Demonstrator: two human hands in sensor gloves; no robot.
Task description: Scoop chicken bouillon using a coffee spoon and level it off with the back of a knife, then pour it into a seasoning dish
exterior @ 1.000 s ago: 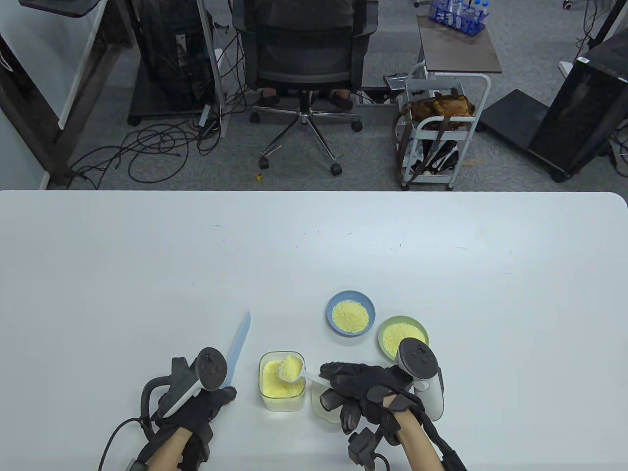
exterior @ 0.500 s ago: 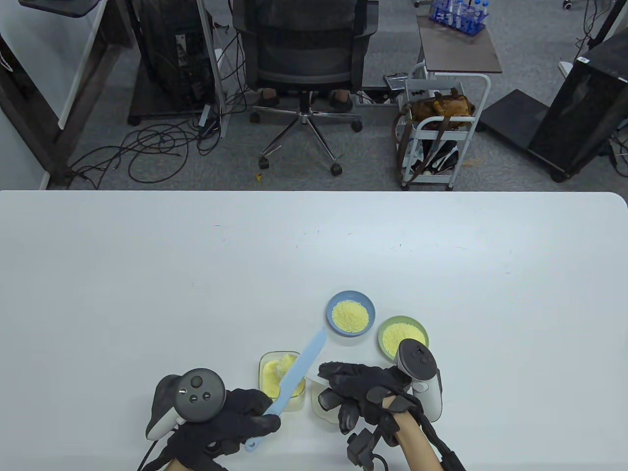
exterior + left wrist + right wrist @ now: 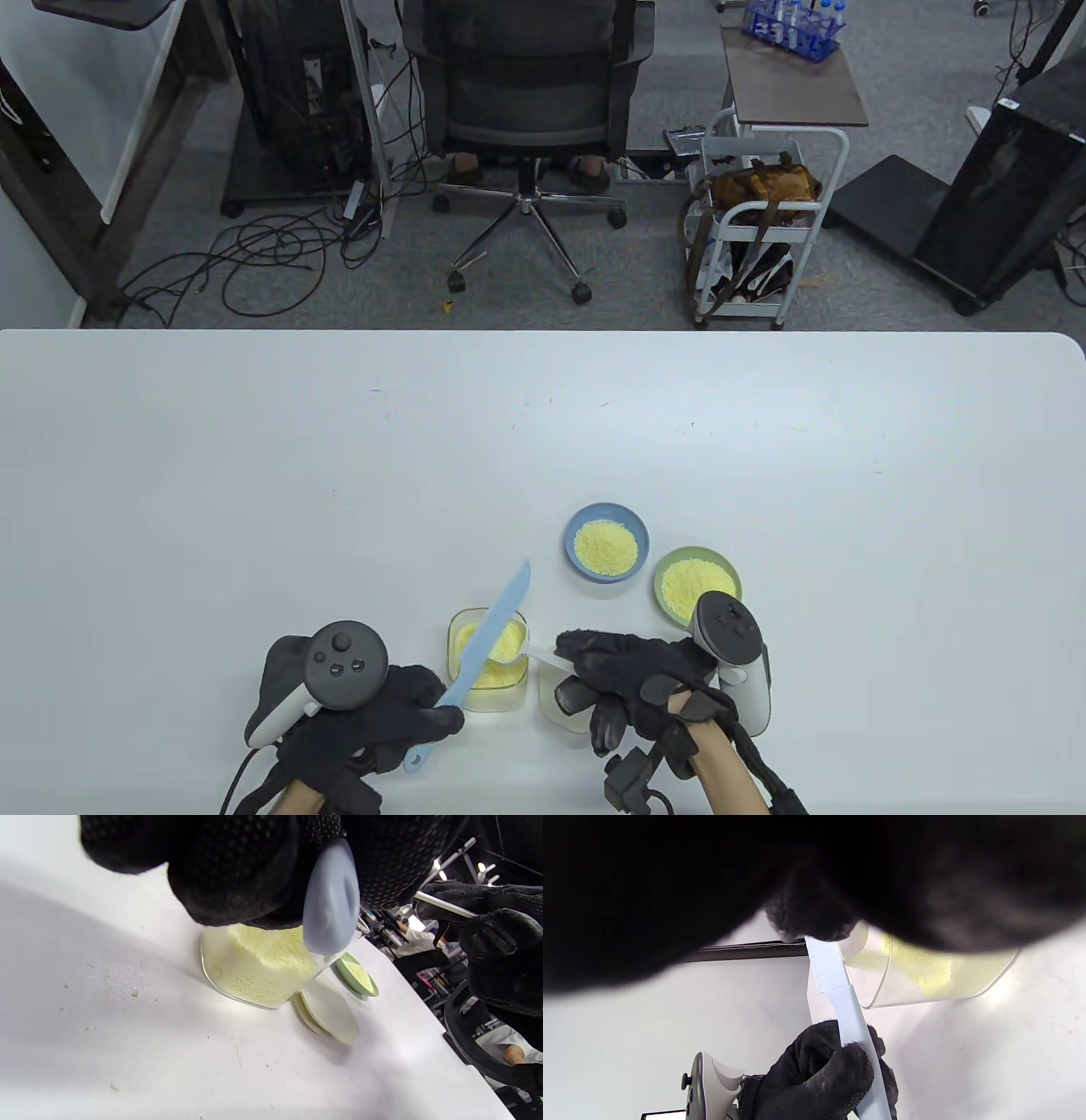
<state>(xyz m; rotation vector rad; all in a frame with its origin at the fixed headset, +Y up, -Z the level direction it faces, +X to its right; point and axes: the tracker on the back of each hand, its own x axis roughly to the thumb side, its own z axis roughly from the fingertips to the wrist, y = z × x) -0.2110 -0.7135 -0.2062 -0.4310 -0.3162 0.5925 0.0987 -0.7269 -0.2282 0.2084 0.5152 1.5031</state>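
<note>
Knife laid across a loaded spoon over the bouillon container, near the worktop's front edge.

Left hand (image 3: 373,722) grips the pale-blue plastic knife (image 3: 488,641); right hand (image 3: 636,683) pinches the white spoon (image 3: 517,649) above the clear, square container (image 3: 488,671) of yellow granules. Right wrist view alone shows the blade's serrations; left wrist view, scattered crumbs.

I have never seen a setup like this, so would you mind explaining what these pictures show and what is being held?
No robot here: a person's two hands in black sensor gloves, each with a tracker strapped on its back. One camera looks down at the white table; the other two sit on the wrists. The left hand grips a blue knife laid across a clear tub of yellow bouillon. The right hand holds a white spoon over that tub. Beyond stand a blue dish and a green dish, both holding yellow granules.
</note>
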